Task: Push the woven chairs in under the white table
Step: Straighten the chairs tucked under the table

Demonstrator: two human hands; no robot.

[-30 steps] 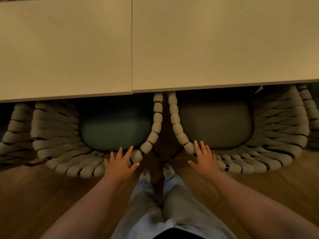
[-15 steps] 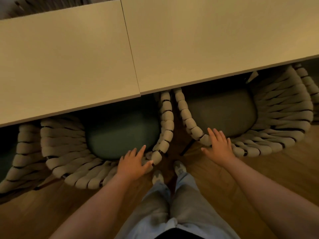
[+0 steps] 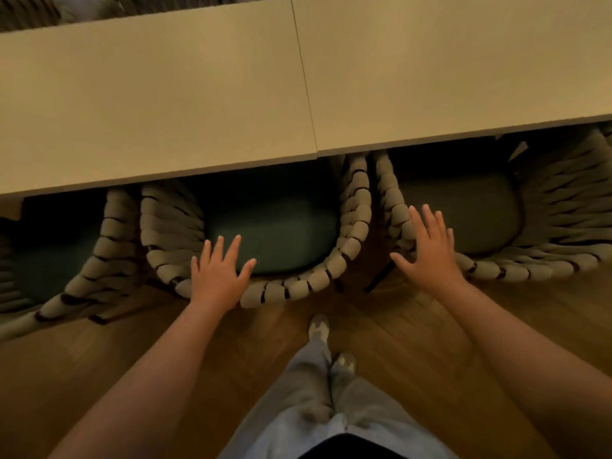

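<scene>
Both woven chairs [image 3: 298, 286] have slid further under the white table [image 3: 165, 104]; my left hand [image 3: 217, 279] and right hand [image 3: 427, 256] press flat-fingered on their backs, gripping nothing, to push evenly.

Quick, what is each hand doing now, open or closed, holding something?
Left hand: open, fingers spread, on the back rim of the middle woven chair.
Right hand: open, fingers spread, on the rim of the right woven chair.

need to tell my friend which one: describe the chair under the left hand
Find the seam in the long white table. Just left of it sits a woven rope chair with a teal cushion, the left hand on its back rim, unlike both neighbours.
</scene>
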